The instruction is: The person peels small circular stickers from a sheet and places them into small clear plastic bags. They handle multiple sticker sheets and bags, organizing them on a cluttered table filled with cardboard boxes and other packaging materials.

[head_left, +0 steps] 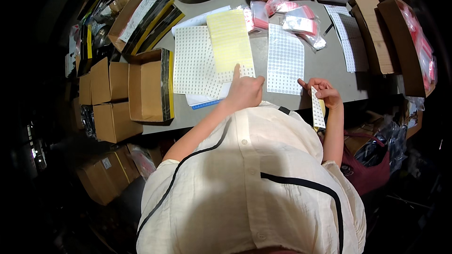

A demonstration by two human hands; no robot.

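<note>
Toward the near edge of the grey table (256, 49), my left hand (246, 93) rests over the lower end of a yellow-topped sheet (230, 37), its index finger stretched out to the far side and lying on the rows of small printed labels there. The other fingers are curled under, and from above I cannot tell whether they pinch anything. That sheet lies left of the table's middle, its long axis running near to far with the far end leaning a little left. It overlaps a white label sheet (192, 59) on its left, which points roughly the same way, and a blue-edged item (207, 105) pokes out at the near side.

Off to the right, my right hand (325, 93) holds a narrow label strip (318, 110) between thumb and fingers. The strip hangs with its long axis near to far, the near end slightly to the right, and yellow shows along its right side. Between my hands lies a sheet of round stickers (285, 59), also lengthwise away from me. Beyond it are clear bags with pink contents (301, 21); an open cardboard box (148, 84) stands on the left.
</note>
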